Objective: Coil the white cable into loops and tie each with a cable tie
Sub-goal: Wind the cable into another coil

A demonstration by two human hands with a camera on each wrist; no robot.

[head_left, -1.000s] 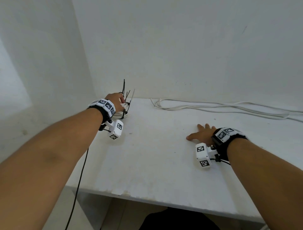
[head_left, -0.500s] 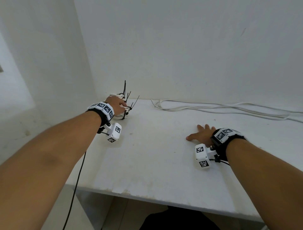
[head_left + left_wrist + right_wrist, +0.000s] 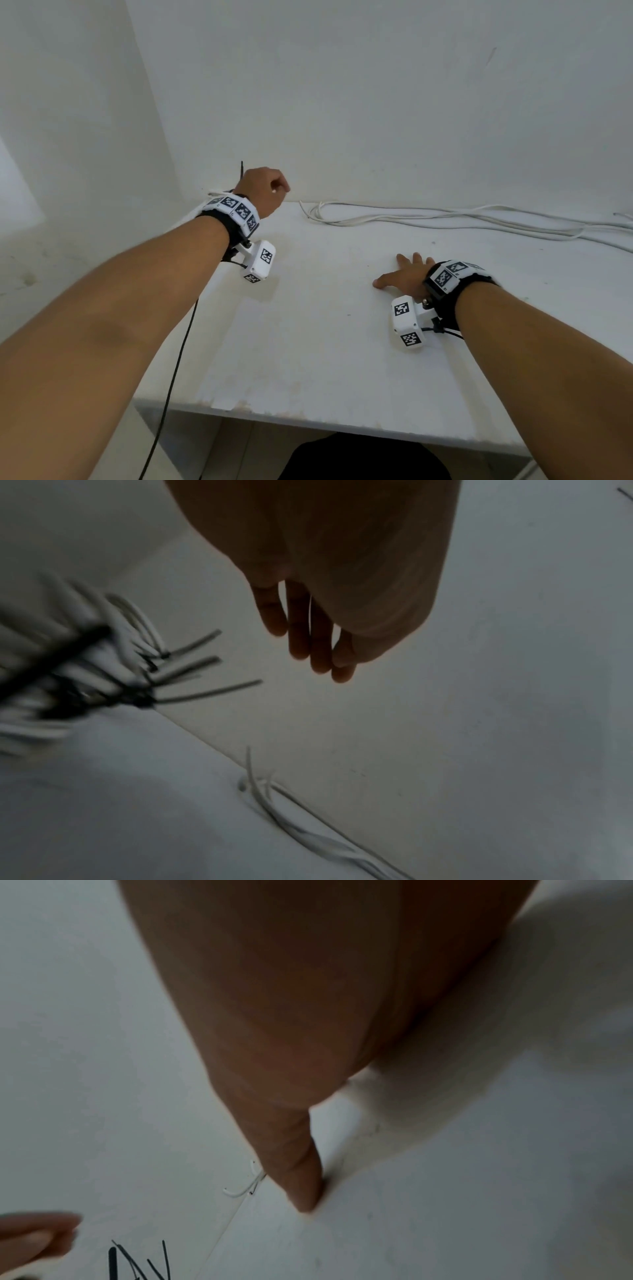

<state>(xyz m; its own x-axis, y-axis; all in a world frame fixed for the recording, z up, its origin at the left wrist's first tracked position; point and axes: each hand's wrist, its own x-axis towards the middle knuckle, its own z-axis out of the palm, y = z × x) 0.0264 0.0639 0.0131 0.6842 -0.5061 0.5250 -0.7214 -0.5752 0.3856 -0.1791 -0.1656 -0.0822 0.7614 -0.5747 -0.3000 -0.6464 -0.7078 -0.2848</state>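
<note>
- Nearest the camera, the white painted worktop (image 3: 308, 342) is showing a chipped front edge, with a thin black lead (image 3: 171, 359) hanging off its left side toward the floor.
- The right hand (image 3: 404, 275) is lying flat on the worktop, fingers spread and relaxed, gripping nothing.
- Farther back at the left rear corner, the left hand (image 3: 262, 192) is hovering above the worktop; the head view suggests curled fingers, but the left wrist view is showing them hanging straight, close together and empty.
- Just beside that hand, a bundle of coiled white cable bound with black plastic cable ties (image 3: 85, 674) is sitting in the corner, tie tails sticking out.
- Along the back wall, the loose white cable (image 3: 445, 219) is lying uncoiled in long strands, running off to the right, well apart from both hands.
- Likely risks: the long strands could tangle or kink as they are being gathered, and the projecting tie tails could snag a passing loop.
- The bundle is sitting close to the worktop's left edge and could be knocked off.
- The middle of the worktop is offering open room for coiling; walls are closing in at left and rear.
</note>
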